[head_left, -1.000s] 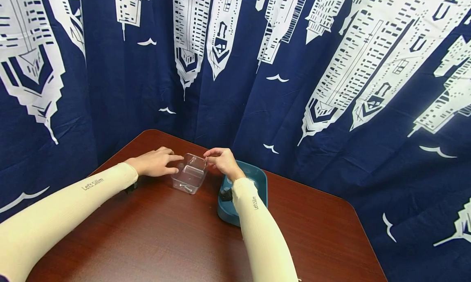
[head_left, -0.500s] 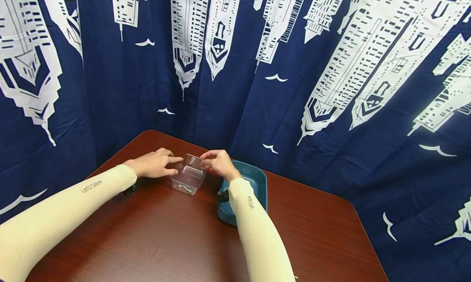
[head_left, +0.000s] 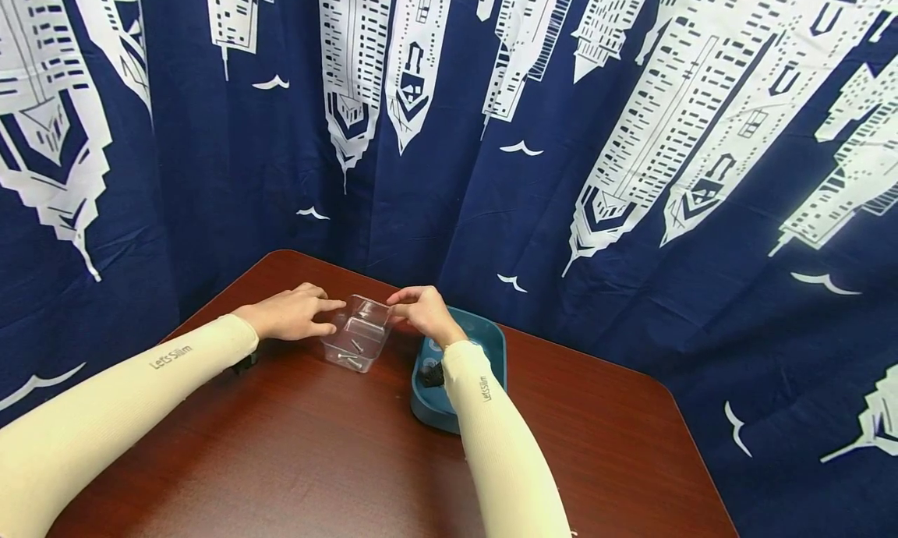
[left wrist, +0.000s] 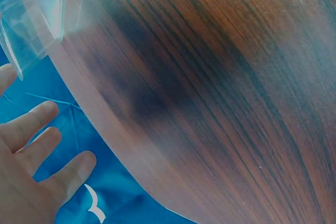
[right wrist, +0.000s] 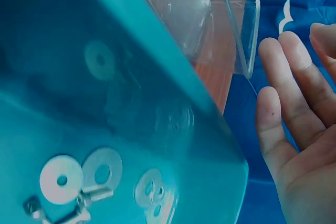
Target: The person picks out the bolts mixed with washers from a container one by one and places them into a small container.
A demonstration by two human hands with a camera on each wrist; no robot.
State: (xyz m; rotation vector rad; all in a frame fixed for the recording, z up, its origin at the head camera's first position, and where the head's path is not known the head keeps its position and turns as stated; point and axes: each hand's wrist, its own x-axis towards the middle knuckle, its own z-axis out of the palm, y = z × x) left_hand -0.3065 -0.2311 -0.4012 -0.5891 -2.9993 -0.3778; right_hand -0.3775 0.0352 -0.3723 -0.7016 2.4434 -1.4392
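Apparently mid-sort: a clear box (head_left: 374,341) with screws (head_left: 357,346) in it, my hands at its sides

Nearest me, my forearms reach forward in cream sleeves (head_left: 140,401). The right one passes over a blue tray (head_left: 436,419); the right wrist view shows washers (right wrist: 50,182) and more screws (right wrist: 98,196) lying together inside it.

Beyond the tray's far left side, my right hand (head_left: 428,316) is by the right rim of the box. Its fingers are loosely bent, with nothing I can make out between them. My left hand (head_left: 291,313) is at the opposite side, fingers spread, holding nothing; whether it touches the plastic I cannot tell. The box stands upright, left of the tray, with at least two screws at its near end.

I judge the step in hand to be putting screws into the box, apart from the washers. The next move probably calls for a fresh pinch from the tray.

Underneath, the table (head_left: 596,429) is reddish-brown, with dark grain and a soft shine. Behind it hangs a navy curtain (head_left: 449,179), printed with upside-down white towers and small birds.
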